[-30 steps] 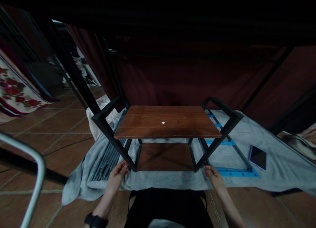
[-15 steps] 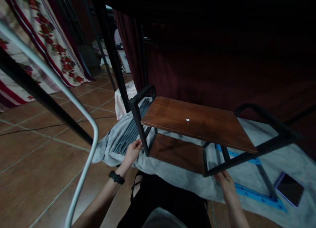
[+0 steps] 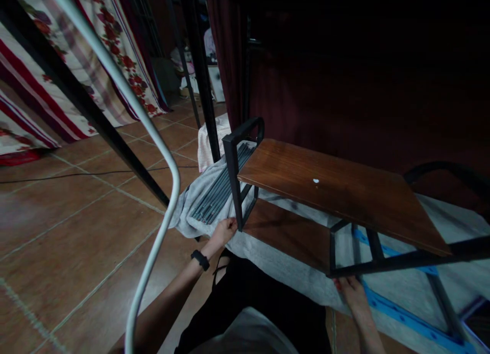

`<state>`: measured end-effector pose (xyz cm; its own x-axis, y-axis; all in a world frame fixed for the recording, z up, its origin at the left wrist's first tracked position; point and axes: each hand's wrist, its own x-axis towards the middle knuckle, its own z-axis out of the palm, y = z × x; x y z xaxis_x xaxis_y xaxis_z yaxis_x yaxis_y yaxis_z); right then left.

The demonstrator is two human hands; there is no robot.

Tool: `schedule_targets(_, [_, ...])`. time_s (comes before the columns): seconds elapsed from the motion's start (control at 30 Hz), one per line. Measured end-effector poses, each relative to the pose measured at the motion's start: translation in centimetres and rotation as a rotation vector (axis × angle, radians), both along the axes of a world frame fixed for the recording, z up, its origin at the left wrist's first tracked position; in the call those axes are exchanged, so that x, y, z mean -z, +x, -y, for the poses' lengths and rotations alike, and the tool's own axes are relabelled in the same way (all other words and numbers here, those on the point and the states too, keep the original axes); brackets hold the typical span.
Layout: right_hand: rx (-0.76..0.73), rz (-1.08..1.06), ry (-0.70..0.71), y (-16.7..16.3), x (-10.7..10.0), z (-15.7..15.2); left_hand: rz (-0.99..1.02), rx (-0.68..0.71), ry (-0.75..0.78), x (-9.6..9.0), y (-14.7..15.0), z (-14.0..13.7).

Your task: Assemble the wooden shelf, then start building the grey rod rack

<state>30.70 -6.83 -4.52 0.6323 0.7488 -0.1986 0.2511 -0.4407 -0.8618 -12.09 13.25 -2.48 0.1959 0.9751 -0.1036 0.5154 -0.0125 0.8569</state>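
Observation:
In front of me is a two-tier shelf (image 3: 337, 195) with brown wooden boards and a black metal frame; a small white mark shows on the top board. My left hand (image 3: 225, 232) is closed at the bottom corner of its left side frame, fingertips partly hidden. At the lower right corner, the fingers of my right hand (image 3: 350, 287) are curled under the frame. A bundle of thin grey rods (image 3: 220, 193) lies left of the shelf on a grey cloth (image 3: 283, 257). To the right, a blue and dark flat frame (image 3: 406, 313) rests on the cloth, partly behind the shelf.
A pale bent metal tube (image 3: 174, 175) crosses the left foreground beside a slanting black bar (image 3: 103, 119). A phone (image 3: 478, 321) is cut off at the right edge. Dark red curtain (image 3: 306, 103) hangs behind; a cable (image 3: 76, 174) runs over the tiled floor.
The view has swung left, so the shelf, rods and phone sit farther right in the picture. Both hands stay at the same lower corners of the shelf.

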Motion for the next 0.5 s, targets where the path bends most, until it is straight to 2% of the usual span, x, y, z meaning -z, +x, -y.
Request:
schedule_targets(0.13, [0.005,-0.154,-0.082,1.0,1.0,0.6,0.002,0.03,0.057,0.1,-0.5,0.9])
schedule_targets(0.27, [0.014,-0.238,-0.062,1.2,1.5,1.5,-0.053,0.17,0.202,-0.1,-1.1,1.5])
schedule_targets(0.5, [0.078,-0.252,-0.058,1.1,1.9,1.7,-0.36,0.351,0.4,-0.1,-2.0,1.6])
